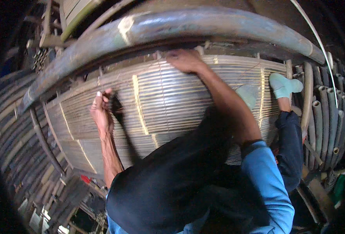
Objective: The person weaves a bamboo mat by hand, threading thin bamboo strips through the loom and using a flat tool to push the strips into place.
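Dark cloth [168, 183] and a blue sleeve [268, 183] fill the lower frame nearest the lens. Beyond them a panel of thin bamboo slats [168, 101] spans mid-frame, tan and ribbed with paler cross strips, below a thick curved pole [180, 27]. Right hand [185, 60] lies flat and open at its top edge. Left hand [101, 109] curls at mid-left, perhaps pinching something dark. Bamboo poles [328, 113] crowd the right edge.

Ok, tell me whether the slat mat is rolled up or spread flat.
Spread out. The slat mat lies open across the bamboo frame, its strips running side by side, with the left hand and right hand resting on it.
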`<state>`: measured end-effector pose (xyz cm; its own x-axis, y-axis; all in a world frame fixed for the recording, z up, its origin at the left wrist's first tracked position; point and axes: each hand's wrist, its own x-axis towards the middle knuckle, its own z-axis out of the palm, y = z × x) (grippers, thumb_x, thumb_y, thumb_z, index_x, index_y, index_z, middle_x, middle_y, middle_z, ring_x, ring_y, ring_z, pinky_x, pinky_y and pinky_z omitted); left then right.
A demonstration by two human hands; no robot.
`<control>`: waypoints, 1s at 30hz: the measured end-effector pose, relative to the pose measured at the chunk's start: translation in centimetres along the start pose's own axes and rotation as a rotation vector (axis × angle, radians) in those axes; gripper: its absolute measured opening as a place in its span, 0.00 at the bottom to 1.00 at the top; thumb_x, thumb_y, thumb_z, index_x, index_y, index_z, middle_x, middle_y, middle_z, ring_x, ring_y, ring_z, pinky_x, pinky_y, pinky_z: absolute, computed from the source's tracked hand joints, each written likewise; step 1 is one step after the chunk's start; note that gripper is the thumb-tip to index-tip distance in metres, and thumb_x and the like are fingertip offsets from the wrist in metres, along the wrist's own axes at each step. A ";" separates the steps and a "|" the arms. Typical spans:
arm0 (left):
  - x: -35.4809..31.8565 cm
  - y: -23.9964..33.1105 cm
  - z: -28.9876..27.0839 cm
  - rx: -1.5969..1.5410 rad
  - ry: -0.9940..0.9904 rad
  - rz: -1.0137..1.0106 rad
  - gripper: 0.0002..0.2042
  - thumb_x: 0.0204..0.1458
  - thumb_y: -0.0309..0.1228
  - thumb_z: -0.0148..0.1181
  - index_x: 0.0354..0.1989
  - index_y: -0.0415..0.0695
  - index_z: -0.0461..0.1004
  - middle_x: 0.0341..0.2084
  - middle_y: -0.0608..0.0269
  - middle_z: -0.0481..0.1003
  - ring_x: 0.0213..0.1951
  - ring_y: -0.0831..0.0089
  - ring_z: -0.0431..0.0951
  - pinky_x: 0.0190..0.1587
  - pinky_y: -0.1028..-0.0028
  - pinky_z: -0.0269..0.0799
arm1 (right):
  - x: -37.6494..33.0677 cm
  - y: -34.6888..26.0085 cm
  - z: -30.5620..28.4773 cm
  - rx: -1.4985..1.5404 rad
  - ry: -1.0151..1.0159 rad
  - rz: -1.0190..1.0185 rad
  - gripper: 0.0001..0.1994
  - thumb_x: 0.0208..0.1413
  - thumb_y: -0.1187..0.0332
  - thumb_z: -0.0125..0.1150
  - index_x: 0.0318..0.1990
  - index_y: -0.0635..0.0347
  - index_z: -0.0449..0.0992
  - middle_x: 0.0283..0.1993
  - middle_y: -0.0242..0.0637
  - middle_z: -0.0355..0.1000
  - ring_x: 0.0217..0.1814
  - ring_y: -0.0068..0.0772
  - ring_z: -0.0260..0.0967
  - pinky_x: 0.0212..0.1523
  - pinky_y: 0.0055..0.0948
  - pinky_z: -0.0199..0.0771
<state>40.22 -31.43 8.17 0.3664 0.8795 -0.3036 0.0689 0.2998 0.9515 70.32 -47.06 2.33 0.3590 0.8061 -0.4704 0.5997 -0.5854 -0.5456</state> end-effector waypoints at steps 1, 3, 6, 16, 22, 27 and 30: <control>-0.1 -0.3 -2.9 0.314 0.114 0.127 0.13 0.63 0.35 0.59 0.27 0.42 0.73 0.31 0.60 0.79 0.36 0.64 0.75 0.48 0.69 0.66 | -0.5 -0.6 -0.2 0.025 0.013 0.010 0.27 0.62 0.42 0.42 0.61 0.42 0.74 0.60 0.44 0.74 0.62 0.48 0.71 0.65 0.45 0.65; -0.5 -1.3 -3.0 0.915 0.488 0.772 0.08 0.56 0.33 0.66 0.30 0.43 0.76 0.30 0.62 0.77 0.35 0.65 0.73 0.45 0.69 0.65 | -1.3 1.1 -0.5 0.164 0.086 -0.054 0.26 0.61 0.46 0.49 0.60 0.47 0.76 0.57 0.46 0.75 0.60 0.46 0.72 0.63 0.42 0.68; -4.1 -2.9 -2.5 1.026 0.235 0.828 0.09 0.48 0.30 0.73 0.30 0.44 0.76 0.31 0.63 0.75 0.38 0.65 0.72 0.45 0.64 0.65 | -3.3 2.6 -0.4 0.355 0.341 -0.166 0.21 0.57 0.52 0.59 0.53 0.54 0.79 0.52 0.46 0.78 0.55 0.45 0.75 0.58 0.39 0.72; -5.6 -8.0 3.0 0.915 0.105 0.785 0.07 0.49 0.29 0.71 0.33 0.39 0.81 0.28 0.60 0.75 0.35 0.61 0.72 0.44 0.63 0.67 | -16.7 13.6 -2.2 0.460 0.815 0.105 0.11 0.56 0.63 0.68 0.40 0.62 0.83 0.37 0.37 0.80 0.41 0.27 0.75 0.46 0.27 0.74; -4.1 -10.5 3.8 1.200 -0.080 1.065 0.06 0.55 0.24 0.59 0.38 0.34 0.74 0.32 0.45 0.73 0.37 0.48 0.72 0.42 0.56 0.67 | -22.6 21.2 -0.8 0.230 1.096 0.378 0.12 0.56 0.63 0.66 0.39 0.64 0.82 0.35 0.43 0.80 0.36 0.32 0.78 0.41 0.33 0.77; 2.9 -6.2 -7.0 1.437 0.076 0.636 0.09 0.56 0.27 0.59 0.41 0.33 0.73 0.36 0.41 0.72 0.41 0.45 0.70 0.44 0.54 0.66 | -19.5 19.2 -2.4 0.318 1.178 0.434 0.18 0.50 0.55 0.70 0.40 0.61 0.81 0.33 0.43 0.79 0.36 0.45 0.78 0.39 0.38 0.78; 1.3 -4.0 -0.3 1.373 -0.053 1.005 0.12 0.56 0.28 0.60 0.43 0.33 0.72 0.39 0.42 0.71 0.43 0.45 0.70 0.45 0.53 0.65 | -20.5 20.7 -2.0 0.260 1.160 0.542 0.22 0.48 0.48 0.70 0.38 0.61 0.81 0.31 0.44 0.79 0.35 0.46 0.78 0.38 0.40 0.78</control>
<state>40.17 -31.37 3.96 0.7883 0.4884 0.3742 0.4887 -0.8665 0.1013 76.82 -75.54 2.02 0.9921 -0.0081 0.1255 0.0767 -0.7516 -0.6551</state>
